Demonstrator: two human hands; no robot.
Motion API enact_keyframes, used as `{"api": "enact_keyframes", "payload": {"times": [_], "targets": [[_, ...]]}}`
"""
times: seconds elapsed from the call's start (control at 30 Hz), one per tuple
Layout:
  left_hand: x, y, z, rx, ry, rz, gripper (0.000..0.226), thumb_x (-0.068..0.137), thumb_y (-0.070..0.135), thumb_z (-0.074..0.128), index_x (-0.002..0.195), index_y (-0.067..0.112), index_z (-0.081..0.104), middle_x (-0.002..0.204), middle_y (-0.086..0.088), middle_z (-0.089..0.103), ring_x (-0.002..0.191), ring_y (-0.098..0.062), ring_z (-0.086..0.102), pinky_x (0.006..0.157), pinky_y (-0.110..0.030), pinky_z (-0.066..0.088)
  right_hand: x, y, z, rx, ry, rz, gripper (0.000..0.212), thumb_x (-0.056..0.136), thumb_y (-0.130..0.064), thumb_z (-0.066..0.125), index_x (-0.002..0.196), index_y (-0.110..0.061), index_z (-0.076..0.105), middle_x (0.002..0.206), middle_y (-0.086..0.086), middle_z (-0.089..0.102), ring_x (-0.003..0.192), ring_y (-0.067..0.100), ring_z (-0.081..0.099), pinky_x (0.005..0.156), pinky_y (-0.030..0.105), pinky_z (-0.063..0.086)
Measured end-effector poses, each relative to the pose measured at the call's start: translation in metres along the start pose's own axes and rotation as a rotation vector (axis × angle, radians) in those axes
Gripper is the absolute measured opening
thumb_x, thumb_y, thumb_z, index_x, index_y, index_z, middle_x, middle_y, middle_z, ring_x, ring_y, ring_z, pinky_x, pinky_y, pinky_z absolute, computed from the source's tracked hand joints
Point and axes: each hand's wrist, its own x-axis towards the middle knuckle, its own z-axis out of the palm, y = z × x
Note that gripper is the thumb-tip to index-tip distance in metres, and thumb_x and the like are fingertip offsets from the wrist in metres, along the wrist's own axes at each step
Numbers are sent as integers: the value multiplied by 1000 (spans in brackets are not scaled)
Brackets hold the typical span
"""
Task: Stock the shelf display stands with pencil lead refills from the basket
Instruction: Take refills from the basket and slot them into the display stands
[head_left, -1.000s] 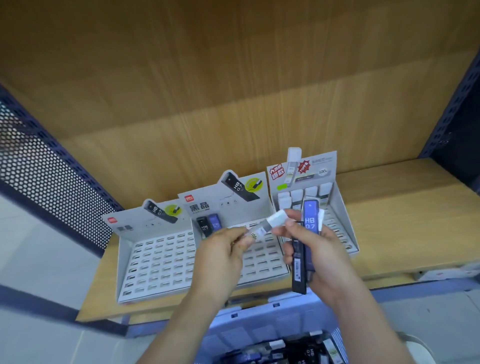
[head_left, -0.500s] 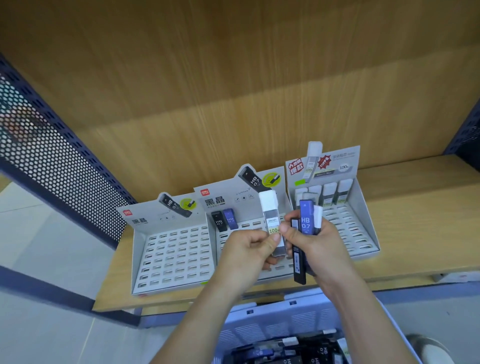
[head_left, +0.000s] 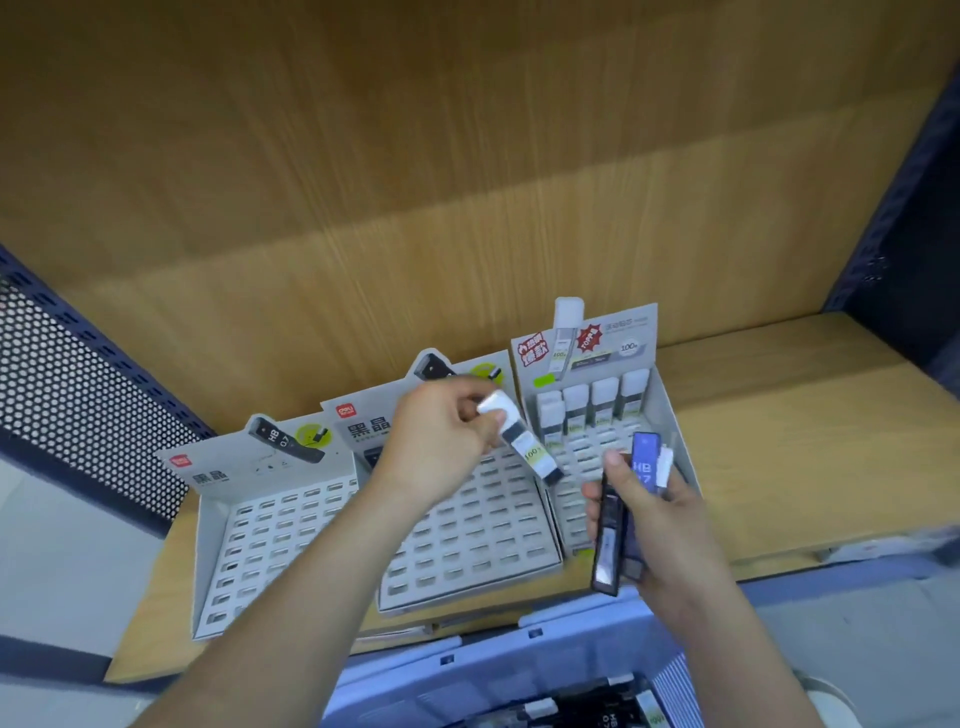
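My left hand (head_left: 441, 441) pinches a white-capped lead refill (head_left: 522, 441) by its cap, tilted over the gap between the middle stand (head_left: 467, 530) and the right stand (head_left: 670, 415). My right hand (head_left: 660, 519) grips a bundle of refills (head_left: 631, 509): a blue one marked HB 0.7, a black one and a white-capped one. Several white-capped refills (head_left: 592, 410) stand in the right stand's back row. The left stand (head_left: 270, 540) shows empty slots. The blue basket (head_left: 493, 670) below holds more refills.
All three stands sit on a wooden shelf (head_left: 805, 441) with a wooden back panel. A perforated dark-blue metal side panel (head_left: 78, 389) bounds the left, another dark upright (head_left: 909, 208) the right. The shelf's right part is bare wood.
My left hand has lifted the white-capped refill up and to the right, away from my right hand, towards the right stand. My right hand keeps its bundle, a little lower.
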Motion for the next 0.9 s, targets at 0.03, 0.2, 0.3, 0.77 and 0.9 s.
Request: {"api": "enact_keyframes", "payload": {"times": [0.03, 0.2, 0.3, 0.77, 0.9], "targets": [[8, -1, 5, 31, 40, 36, 16, 84, 21, 68, 91, 36, 67, 75, -6, 70, 71, -22, 68, 73, -43, 57, 1, 1, -6, 55, 53, 29, 18, 90, -30, 66, 90, -13, 61, 72, 10, 68, 57, 20, 60, 58, 34, 53], [28, 12, 41, 216, 95, 218, 17, 85, 21, 67, 101, 24, 73, 84, 1, 74, 80, -19, 66, 74, -30, 51, 11, 5, -24, 344, 119, 179, 27, 95, -30, 61, 106, -4, 60, 73, 11, 64, 57, 22, 60, 55, 32, 55], [34, 16, 58, 315, 83, 281, 20, 86, 25, 67, 105, 26, 73, 89, 1, 74, 84, -17, 66, 75, -26, 49, 16, 6, -28, 442, 86, 222, 27, 94, -16, 58, 116, 0, 59, 76, 12, 63, 58, 22, 60, 53, 30, 56], [45, 3, 75, 432, 33, 451, 20, 88, 11, 64, 105, 7, 72, 101, -9, 69, 97, -27, 61, 85, -26, 43, 7, 0, -35, 355, 106, 142, 14, 92, 3, 58, 104, -1, 63, 85, 21, 72, 69, 25, 70, 54, 31, 57], [46, 8, 80, 435, 48, 449, 16, 90, 11, 62, 98, 7, 74, 95, -9, 64, 90, -25, 59, 80, -31, 46, 7, 0, -34, 364, 129, 125, 13, 92, 3, 59, 103, -2, 62, 82, 20, 73, 68, 23, 72, 53, 29, 57]]}}
